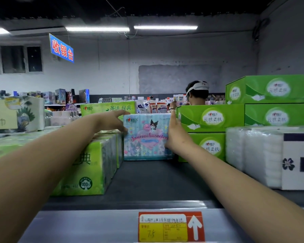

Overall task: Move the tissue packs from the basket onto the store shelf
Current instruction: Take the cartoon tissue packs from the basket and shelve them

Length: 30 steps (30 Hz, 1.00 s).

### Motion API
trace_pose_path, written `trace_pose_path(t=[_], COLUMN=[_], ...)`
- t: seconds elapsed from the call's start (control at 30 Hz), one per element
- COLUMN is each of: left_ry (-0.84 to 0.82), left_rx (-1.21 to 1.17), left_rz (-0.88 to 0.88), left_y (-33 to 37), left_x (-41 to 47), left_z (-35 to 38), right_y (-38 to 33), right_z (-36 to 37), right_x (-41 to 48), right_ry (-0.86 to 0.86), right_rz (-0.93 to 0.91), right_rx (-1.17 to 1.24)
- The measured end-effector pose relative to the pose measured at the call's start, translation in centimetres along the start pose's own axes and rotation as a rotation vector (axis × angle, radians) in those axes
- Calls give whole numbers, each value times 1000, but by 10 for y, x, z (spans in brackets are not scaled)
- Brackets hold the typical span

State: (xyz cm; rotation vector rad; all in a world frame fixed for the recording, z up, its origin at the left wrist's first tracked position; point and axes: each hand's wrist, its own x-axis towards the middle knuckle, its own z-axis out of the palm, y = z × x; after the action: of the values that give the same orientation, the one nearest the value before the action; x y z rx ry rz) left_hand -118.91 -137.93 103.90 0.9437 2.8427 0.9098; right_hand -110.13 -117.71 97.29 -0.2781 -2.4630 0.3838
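The blue Sanrio tissue pack [146,137] stands upright deep on the shelf [156,181], between green tissue packs [88,165] and green boxes [211,118]. The left hand [111,120], fingers spread, touches its left edge; the right hand [175,135] lies flat against its right side

Bare left forearm [42,155], right forearm [232,174]

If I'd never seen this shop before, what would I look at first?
Probably the pastel blue tissue pack with pink cartoon characters, standing at the back of the dark shelf between the left hand and right hand, which touch it on either side. Next come the stacked bright green cardboard tissue boxes just right of it, and the red and yellow price tag on the shelf's front edge.
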Motion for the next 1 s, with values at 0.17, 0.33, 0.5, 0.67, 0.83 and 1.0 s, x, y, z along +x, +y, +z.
trace_pose_path(t=[0.17, 0.33, 0.5, 0.67, 0.83, 1.0], left_ry=[261, 949, 962, 826, 774, 817], left_rx=[-74, -130, -124, -95, -197, -471], left_rz=[172, 376, 410, 516, 528, 489], left_y=[5, 16, 39, 63, 64, 51], left_x=[-14, -19, -39, -84, -128, -174], left_z=[-3, -13, -29, -34, -18, 19], right_y=[-6, -11, -11, -10, -25, -34], right_z=[-9, -26, -38, -51, -84, -102], right_x=[-6, -11, -14, -18, -38, -97], right_ry=[10, 202, 500, 592, 584, 584], right_rz=[-28, -147, -290, -273, -304, -306], right_rx=[48, -25, 30, 91, 220, 529])
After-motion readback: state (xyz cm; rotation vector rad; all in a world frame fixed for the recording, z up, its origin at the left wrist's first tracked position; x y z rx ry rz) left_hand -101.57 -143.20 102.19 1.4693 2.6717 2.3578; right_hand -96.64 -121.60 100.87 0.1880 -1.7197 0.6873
